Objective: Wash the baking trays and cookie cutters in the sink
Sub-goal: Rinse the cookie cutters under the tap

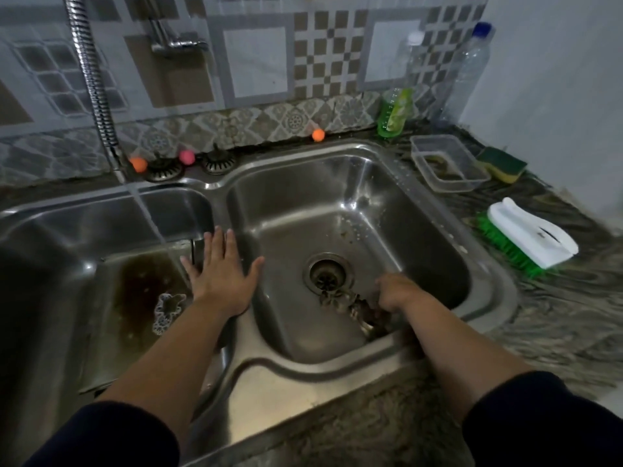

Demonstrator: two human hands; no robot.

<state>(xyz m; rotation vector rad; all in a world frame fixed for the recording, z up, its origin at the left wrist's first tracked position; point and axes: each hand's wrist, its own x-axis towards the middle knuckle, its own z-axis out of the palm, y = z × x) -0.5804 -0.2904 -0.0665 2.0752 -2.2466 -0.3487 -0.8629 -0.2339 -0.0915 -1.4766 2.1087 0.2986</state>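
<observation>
Starting with the biggest piece: baking tray (pixel 141 291) lies flat in the left basin (pixel 43 251), brown dirty water and a patch of suds on it, tap stream (pixel 148 217) falling just past its far edge. Judging it thin sheet metal: stiff, light, slick when wet and soapy. Best grip is probably the rim, thumb over the lip at the near-right corner; edges may be sharp, so no sliding fingers along them.

Left hand (pixel 220 271) is spread flat, fingers straight, resting on the divider between basins, holding nothing.

Right basin (pixel 371 197) is mostly bare steel around the drain (pixel 328 274). Cookie cutters (pixel 350 308) sit in a small cluster near the front wall, just beside the drain. They look like thin metal strip: light, easy to bend, cutting edge down or up I can't tell. Pinch across the sides, not the edges.

Right hand (pixel 396 293) is down on that cluster with fingers curled; looks like it grips one, but blur hides the contact.

Room: tray nearly fills its basin floor, so tilt before lifting. Scrub brush (pixel 531 235), sponge (pixel 502 163), soap bottle (pixel 394 112) and a plastic tub (pixel 448 163) are on the right counter, within reach
</observation>
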